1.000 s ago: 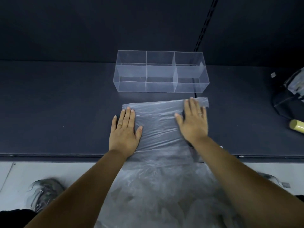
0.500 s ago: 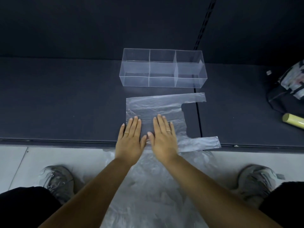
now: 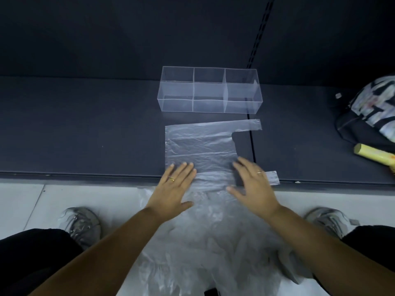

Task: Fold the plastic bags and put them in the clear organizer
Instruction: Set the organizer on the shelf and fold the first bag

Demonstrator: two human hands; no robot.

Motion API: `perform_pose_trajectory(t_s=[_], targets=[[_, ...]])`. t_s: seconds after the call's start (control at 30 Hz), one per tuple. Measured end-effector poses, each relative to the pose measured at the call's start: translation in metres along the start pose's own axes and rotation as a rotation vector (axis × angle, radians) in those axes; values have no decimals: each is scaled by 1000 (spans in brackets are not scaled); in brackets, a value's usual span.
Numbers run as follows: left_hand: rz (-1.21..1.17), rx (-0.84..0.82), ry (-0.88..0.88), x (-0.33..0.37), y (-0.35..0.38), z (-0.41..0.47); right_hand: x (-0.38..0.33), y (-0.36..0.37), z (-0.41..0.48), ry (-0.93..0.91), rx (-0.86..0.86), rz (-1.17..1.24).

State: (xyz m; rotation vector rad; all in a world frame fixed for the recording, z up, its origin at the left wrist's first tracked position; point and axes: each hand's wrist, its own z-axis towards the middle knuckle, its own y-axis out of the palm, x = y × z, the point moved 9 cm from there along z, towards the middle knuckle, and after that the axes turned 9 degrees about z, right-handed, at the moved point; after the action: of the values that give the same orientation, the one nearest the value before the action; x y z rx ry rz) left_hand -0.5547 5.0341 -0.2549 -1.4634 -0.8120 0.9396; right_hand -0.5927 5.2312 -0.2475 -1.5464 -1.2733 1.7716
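Observation:
A clear plastic bag (image 3: 201, 146) lies flat on the dark shelf (image 3: 85, 129), its two handles pointing right. My left hand (image 3: 175, 186) rests flat on the bag's near left corner, fingers straight. My right hand (image 3: 252, 184) lies flat with spread fingers over the bag's near right part, beside the near handle. Beyond the bag stands the clear organizer (image 3: 210, 90), a long box with several compartments that look empty. A heap of more clear bags (image 3: 209, 242) lies on the floor below my arms.
A dark bag with a patterned cloth (image 3: 367, 112) sits at the shelf's right, with a yellow roll (image 3: 376, 157) in front of it. My shoes (image 3: 83, 223) stand on the pale floor at the shelf's front edge.
Both hands slid back from the bag's far part to its near edge, then spread apart toward the near corners. The bag's handles came into view.

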Motion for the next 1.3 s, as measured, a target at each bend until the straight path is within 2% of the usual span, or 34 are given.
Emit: perform_pose_trajectory(t_s=[0.03, 0.1, 0.17, 0.27, 0.4, 0.47, 0.6, 0.67, 0.73, 0.8, 1.03, 1.2, 1.3], targets=[[-2, 40, 17, 5, -4, -5, -17, 12, -3, -47, -33, -8], [-43, 153, -73, -1, -15, -8, -42, 31, -2, -89, -67, -36], [-57, 259, -139, -9, -27, -10, -52, 39, 3, -73, -54, -45], [-84, 313, -161, -22, -44, -10, -50, 36, 12, -33, 0, -19], [-181, 236, -254, -51, -51, -8, -44, 11, 9, -90, 81, 3], [-273, 120, -300, -60, -40, -8, -31, -2, 8, -64, 82, 3], [-77, -182, -100, -27, -4, -6, -15, 3, 7, -24, -65, -61], [10, -237, -69, -13, 10, -7, -21, 16, 4, -25, -124, -80], [33, -211, -112, -13, 17, -7, -27, 27, 5, -18, -125, -111], [12, -140, -167, -18, 13, -5, -32, 29, 8, -5, -57, -111], [-187, -14, -212, -24, -4, -2, -52, 16, 15, -94, 101, 52], [-246, 90, -196, -20, -29, 5, -55, 1, 13, -80, -8, 181], [-473, 1, -294, -38, -35, 4, -35, -9, 9, -8, -110, 118]])
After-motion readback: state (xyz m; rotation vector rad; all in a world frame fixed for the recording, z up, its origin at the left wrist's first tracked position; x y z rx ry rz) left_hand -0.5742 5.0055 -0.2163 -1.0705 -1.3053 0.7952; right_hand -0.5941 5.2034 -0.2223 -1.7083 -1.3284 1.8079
